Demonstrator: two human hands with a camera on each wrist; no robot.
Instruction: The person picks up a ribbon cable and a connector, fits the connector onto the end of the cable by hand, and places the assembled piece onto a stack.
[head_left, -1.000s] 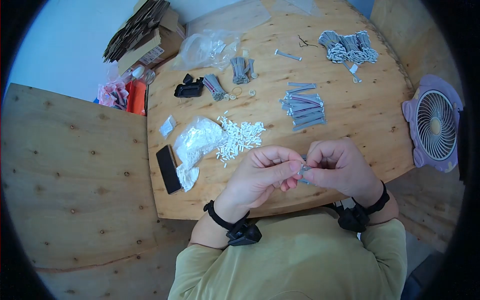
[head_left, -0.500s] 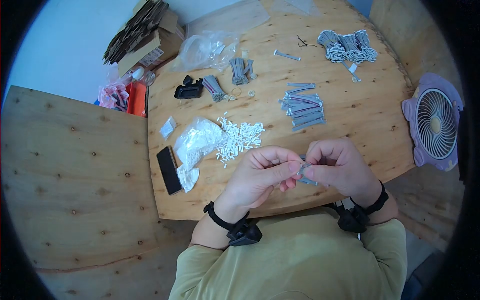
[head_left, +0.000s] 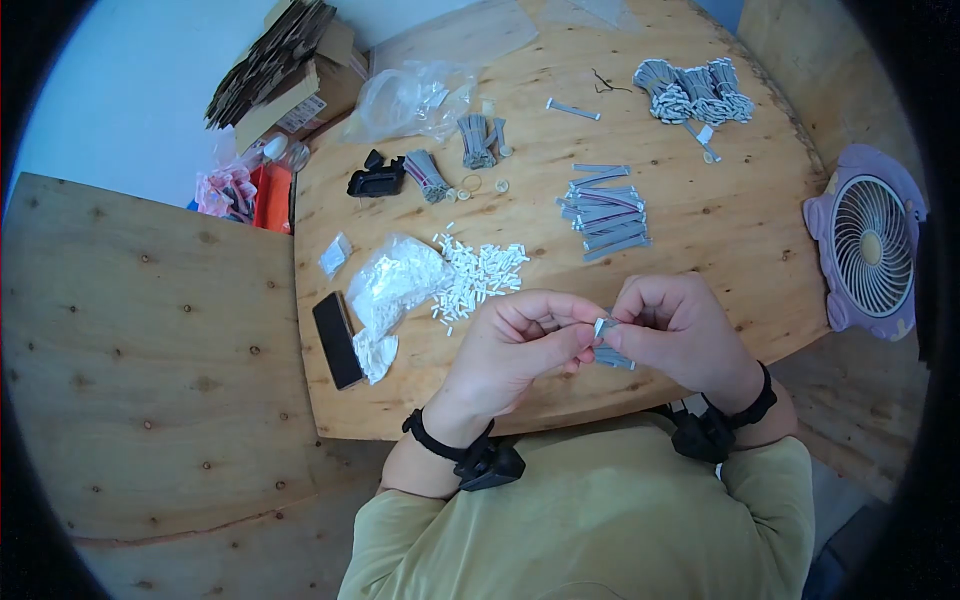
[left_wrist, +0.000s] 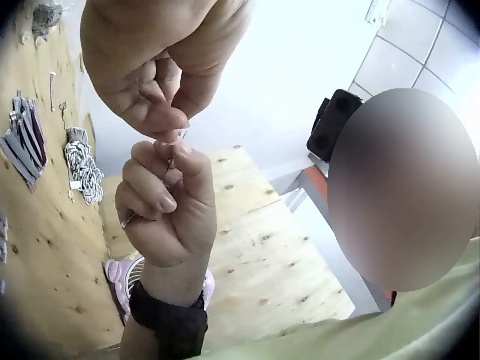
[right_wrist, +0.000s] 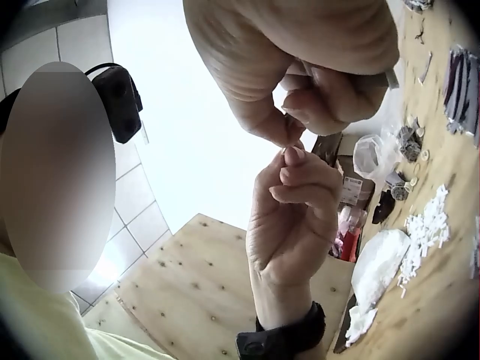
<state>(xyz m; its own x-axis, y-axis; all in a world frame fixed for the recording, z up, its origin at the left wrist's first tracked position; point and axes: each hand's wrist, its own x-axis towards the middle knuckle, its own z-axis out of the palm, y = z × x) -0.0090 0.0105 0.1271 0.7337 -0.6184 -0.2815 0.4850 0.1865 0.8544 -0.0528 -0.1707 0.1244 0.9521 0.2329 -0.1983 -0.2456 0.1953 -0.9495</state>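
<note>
In the head view, my left hand (head_left: pixel 530 340) and right hand (head_left: pixel 675 325) meet fingertip to fingertip above the table's near side. Between them is a short grey ribbon cable with a white connector (head_left: pixel 602 327) at its end. My right thumb and index finger pinch it just behind the connector; the left thumb and index finger pinch at the connector itself. In the right wrist view, a grey cable end (right_wrist: pixel 391 79) sticks out past the right hand's curled fingers. More grey ribbon cable (head_left: pixel 615 358) shows below the hands. Both wrist views mostly hide the connector behind fingertips.
Loose white connector housings (head_left: pixel 485 270) spill from a clear bag (head_left: pixel 400 275), beside a phone (head_left: pixel 337 340). Ahead lie a pile of grey ribbon cables (head_left: pixel 605 215) and tied cable bundles (head_left: pixel 695 92). A purple fan (head_left: pixel 868 245) stands at the right edge.
The white connector has turned into clearer view between the fingertips. The left fingertips have shifted slightly on it; the right hand keeps its pinch almost in place.
</note>
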